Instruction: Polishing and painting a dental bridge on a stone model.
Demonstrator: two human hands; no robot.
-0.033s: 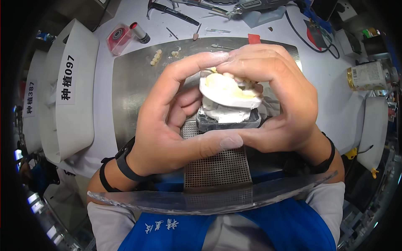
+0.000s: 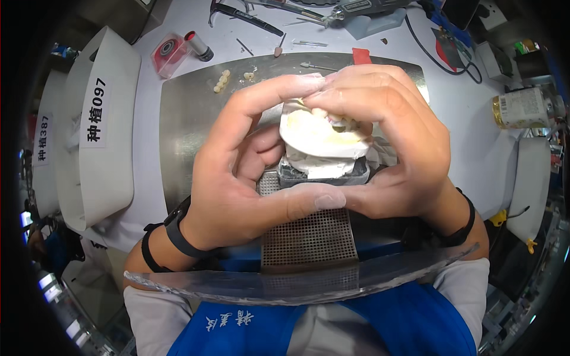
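Note:
A white and yellowish plaster dental model (image 2: 323, 137) with a few teeth showing stands between my hands. Its white plaster mount rests on a dark grey base (image 2: 326, 177). My left hand (image 2: 219, 184) curves round the left side, thumb across the front below the base, fingertips meeting the right hand's at the top. Around the right side and far edge wraps my right hand (image 2: 415, 136), its fingers covering part of the teeth. The two thumbs touch in front. Under the hands lies a perforated metal plate (image 2: 309, 243).
Tooth-coloured dental crowns (image 2: 222, 82) and a small bur (image 2: 312, 66) lie on the metal sheet (image 2: 181, 118). Behind are a handpiece (image 2: 362, 7), a hammer (image 2: 246, 18) and a clear red box (image 2: 169, 54). White bins (image 2: 110, 160) stand left, a jar (image 2: 522, 108) right. A clear shield (image 2: 297, 285) spans the front.
The top of the plaster model has tipped slightly toward me and shifted a little left, so more of its front edge shows. My hands have hardly moved.

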